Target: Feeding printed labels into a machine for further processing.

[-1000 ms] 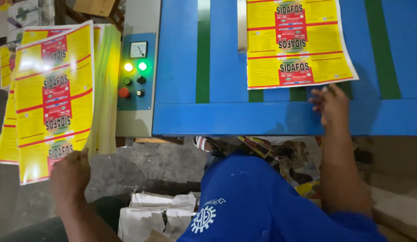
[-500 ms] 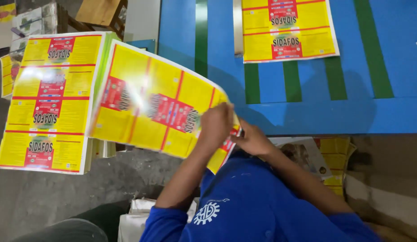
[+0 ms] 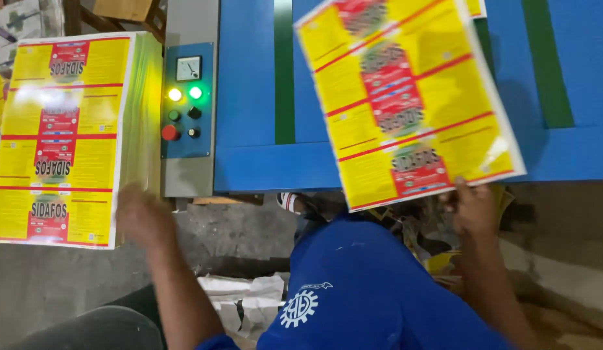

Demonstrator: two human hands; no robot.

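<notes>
My right hand (image 3: 471, 206) pinches the near edge of a yellow printed sheet with red label blocks (image 3: 405, 97), which lies tilted over the blue machine bed (image 3: 249, 97). My left hand (image 3: 142, 217), blurred, hovers at the near right corner of a thick stack of the same yellow sheets (image 3: 61, 129) on the left; it holds nothing that I can see.
A grey and blue control panel (image 3: 185, 107) with a small gauge, lit yellow and green lamps, a red button and black knobs stands between stack and bed. Green belts (image 3: 285, 71) run across the bed. Crumpled white paper (image 3: 249, 301) lies on the floor.
The sheet I held with both hands has swung right onto the blue bed, held by my right hand alone. My left hand has moved back left to the stack.
</notes>
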